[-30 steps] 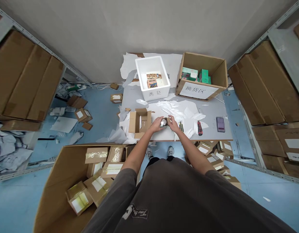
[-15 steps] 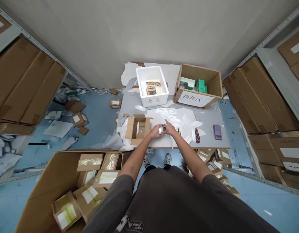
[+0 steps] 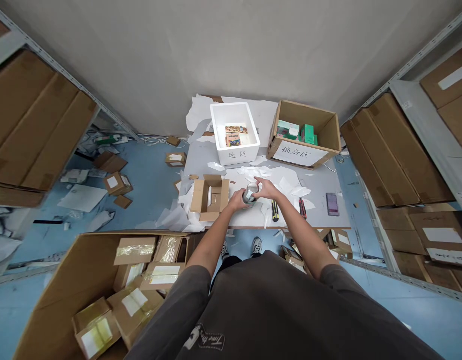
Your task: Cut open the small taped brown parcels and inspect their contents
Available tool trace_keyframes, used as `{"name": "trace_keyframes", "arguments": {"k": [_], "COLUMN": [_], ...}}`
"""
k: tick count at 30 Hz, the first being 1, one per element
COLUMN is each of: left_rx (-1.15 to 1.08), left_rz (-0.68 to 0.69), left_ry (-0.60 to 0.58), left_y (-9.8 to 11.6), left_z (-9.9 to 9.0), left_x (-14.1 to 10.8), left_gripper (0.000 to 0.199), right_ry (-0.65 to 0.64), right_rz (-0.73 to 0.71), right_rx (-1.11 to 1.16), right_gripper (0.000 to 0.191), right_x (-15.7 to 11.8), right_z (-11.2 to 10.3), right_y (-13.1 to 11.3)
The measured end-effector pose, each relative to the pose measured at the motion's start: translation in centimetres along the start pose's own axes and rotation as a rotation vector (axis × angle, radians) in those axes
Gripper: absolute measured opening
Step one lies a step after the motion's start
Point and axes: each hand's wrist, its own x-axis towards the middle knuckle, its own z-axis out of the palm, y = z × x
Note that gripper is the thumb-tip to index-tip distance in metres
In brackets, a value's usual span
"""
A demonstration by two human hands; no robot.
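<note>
Over the front middle of the table, my left hand (image 3: 238, 200) and my right hand (image 3: 266, 189) hold a small round grey container (image 3: 250, 194) from both sides. Its pale round top faces up. Just left of my left hand stands an open cardboard box (image 3: 215, 197) with its flaps spread and something white inside. A yellow-and-black cutter (image 3: 275, 211) lies right of my hands, and a red-and-black cutter (image 3: 302, 208) is farther right. White paper scraps (image 3: 287, 181) are spread behind and around my hands.
A white foam box (image 3: 238, 158) with small packets and a cardboard box (image 3: 302, 152) with green boxes stand at the table's back. A purple item (image 3: 332, 204) lies at right. A large carton (image 3: 62, 285) of taped parcels is at lower left; shelves flank both sides.
The grey container has been tilted and shows more of its side and top. My right hand has shifted up and right, and the yellow-and-black cutter is now uncovered.
</note>
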Motion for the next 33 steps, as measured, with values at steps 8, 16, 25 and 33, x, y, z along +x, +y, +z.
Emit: {"name": "trace_keyframes", "arguments": {"k": [8,16,25,33], "left_rx": [-0.204,-0.498,-0.610,-0.582], "left_rz": [0.155,0.287,0.267,0.222], "left_ry": [0.145,0.147,0.149,0.269], "left_y": [4.5,12.2,15.2,17.1], "left_z": [-4.0,-9.2,-11.7,-10.6], "left_x": [-2.0,-4.6,-7.8,-8.8], "left_gripper": [0.136,0.108,0.110,0.107], "right_ry": [0.078,0.056,-0.094,0.079], "right_rz": [-0.025,-0.048,-0.208,-0.132], "right_rx": [0.348,0.507,0.791,0.782], "right_gripper": [0.061,0.061,0.117,0.125], "right_x": [0.2,-0.2,-3.9,-5.6], "right_z": [-8.1,-10.3,-5.7,-4.4], "right_y": [-7.1,-11.4,-10.1,-10.0]}}
